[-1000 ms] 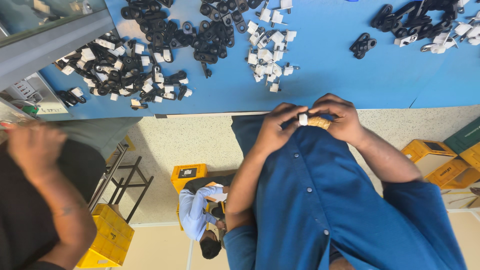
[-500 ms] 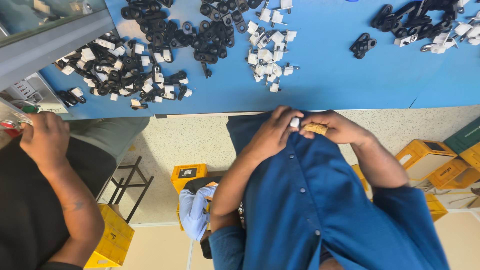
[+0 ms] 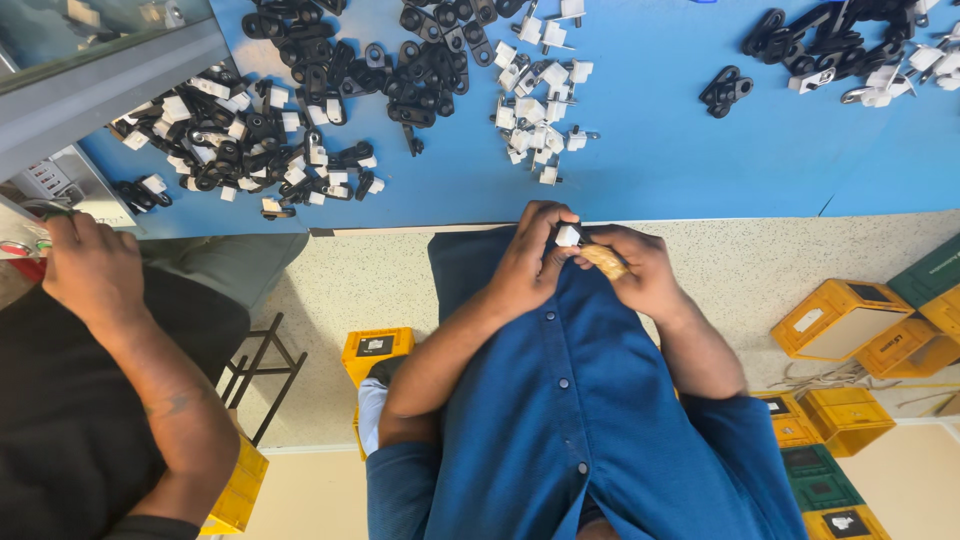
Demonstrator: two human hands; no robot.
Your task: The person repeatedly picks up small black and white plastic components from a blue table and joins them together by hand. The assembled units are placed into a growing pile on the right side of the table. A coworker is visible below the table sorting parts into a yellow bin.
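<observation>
Apparently mid-fitting, with left hand (image 3: 535,258) pinching white part (image 3: 567,236) and right hand (image 3: 642,272) closed around tan piece (image 3: 606,261), likely needing an aligned push.

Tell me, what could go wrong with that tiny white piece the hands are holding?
1. The left hand and right hand pinch the small white part and a tan piece past the blue table edge, so a slip would likely drop them to the speckled floor.
2. The mixed black and white pile reaches close to the table's edge; a bump could knock pieces off.
</observation>
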